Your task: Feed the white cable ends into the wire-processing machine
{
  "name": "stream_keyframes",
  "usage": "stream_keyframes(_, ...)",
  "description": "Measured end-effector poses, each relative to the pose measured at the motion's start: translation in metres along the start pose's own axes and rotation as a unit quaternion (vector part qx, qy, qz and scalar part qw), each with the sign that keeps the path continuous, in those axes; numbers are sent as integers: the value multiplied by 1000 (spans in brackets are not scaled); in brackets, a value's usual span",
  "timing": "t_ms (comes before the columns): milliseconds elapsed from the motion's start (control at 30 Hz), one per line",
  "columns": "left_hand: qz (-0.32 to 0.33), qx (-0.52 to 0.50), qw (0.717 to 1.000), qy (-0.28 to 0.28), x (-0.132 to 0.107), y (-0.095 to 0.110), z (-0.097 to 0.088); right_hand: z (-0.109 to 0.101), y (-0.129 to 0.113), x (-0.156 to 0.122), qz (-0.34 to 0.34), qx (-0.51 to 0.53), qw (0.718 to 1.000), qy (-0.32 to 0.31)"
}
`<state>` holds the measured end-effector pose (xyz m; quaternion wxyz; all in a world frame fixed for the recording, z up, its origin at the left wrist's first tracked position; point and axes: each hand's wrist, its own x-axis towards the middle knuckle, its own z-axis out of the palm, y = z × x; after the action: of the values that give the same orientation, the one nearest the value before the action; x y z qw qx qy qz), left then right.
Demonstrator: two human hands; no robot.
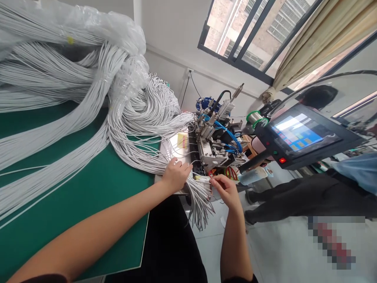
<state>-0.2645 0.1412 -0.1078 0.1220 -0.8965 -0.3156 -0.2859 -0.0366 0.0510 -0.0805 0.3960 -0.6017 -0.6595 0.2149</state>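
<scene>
My left hand (pixel 176 173) rests on a bundle of thin white wires (pixel 141 118) at the edge of the green mat (pixel 88 196), fingers curled over a few strands beside the metal plate of a small machine (pixel 216 143). My right hand (pixel 225 188) is closed in a pinch on the ends of white wires (pixel 203 181) just in front of the machine. Loose wire ends (pixel 202 208) hang off the table edge between both hands.
Large hanks of white wire, partly under clear plastic (pixel 97 27), cover the left of the table. A touchscreen panel (pixel 300 135) on an arm stands right of the machine. Another person in dark trousers (pixel 309 196) sits at the right. A solder spool (pixel 255 118) is behind.
</scene>
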Motion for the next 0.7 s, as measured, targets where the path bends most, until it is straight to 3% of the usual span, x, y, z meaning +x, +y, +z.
stream_keyframes(133,-15,-11,999,-42,2,0,-2,-1,-17,-4,-35,-69,996,-38)
stream_keyframes(300,-15,-7,999,-47,1,0,-3,2,-17,4,-28,-88,996,-13)
stream_keyframes(400,-12,-4,999,-39,1,0,-3,5,-16,11,-32,-80,996,-32)
stream_keyframes(500,1,3,1000,4,2,0,-3,9,-15,19,-35,-55,997,-47)
stream_keyframes(700,61,10,988,140,4,-2,-6,14,-7,33,20,52,998,3)
